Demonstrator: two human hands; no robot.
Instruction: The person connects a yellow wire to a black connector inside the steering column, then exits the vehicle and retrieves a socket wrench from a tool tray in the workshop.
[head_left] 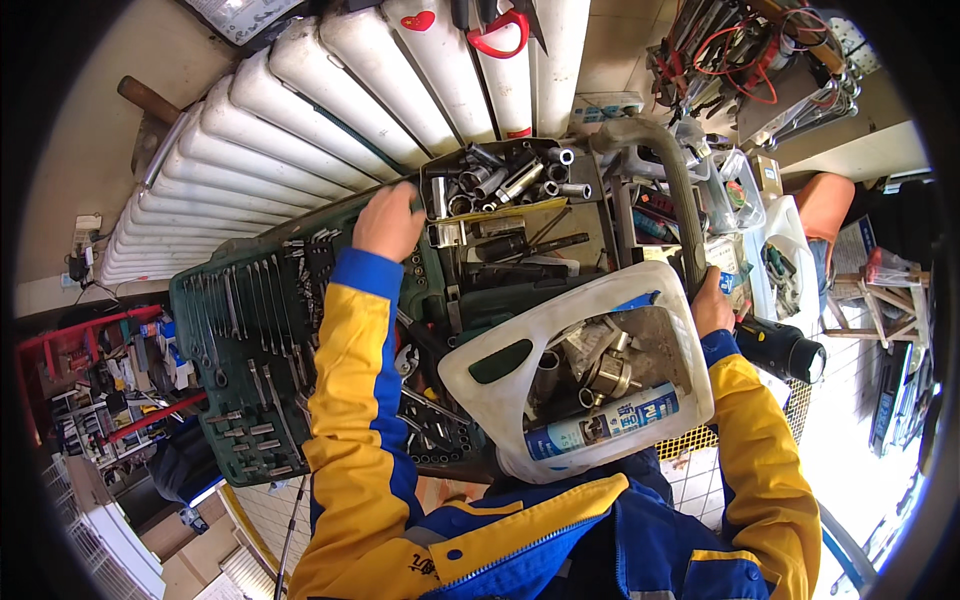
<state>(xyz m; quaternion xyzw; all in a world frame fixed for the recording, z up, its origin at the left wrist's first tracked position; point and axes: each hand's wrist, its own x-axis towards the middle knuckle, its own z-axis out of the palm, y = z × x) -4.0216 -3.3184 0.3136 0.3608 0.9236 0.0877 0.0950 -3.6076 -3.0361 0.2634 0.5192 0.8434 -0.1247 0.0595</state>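
Observation:
My left hand (390, 222) is closed, fingers curled, at the upper edge of an open green tool case (240, 345), just left of a compartment of loose metal sockets (515, 182). Its fingertips are hidden, so whatever it may hold does not show. Beside the right rim of a cut-open white plastic container (470, 385), my right hand (712, 303) is closed near the lower end of a grey tubular handle (680, 200). Which of these it grips, I cannot tell. Inside the tilted container lie a blue-and-white tube (605, 420) and brass-coloured metal fittings (612, 375).
A white ribbed radiator (350, 90) runs behind the case. Red-handled scissors (500, 35) hang above it. Clear plastic bins (735, 190) stand at the right, with a black cylindrical object (780, 350) by my right wrist. A red tool rack (100, 370) stands far left.

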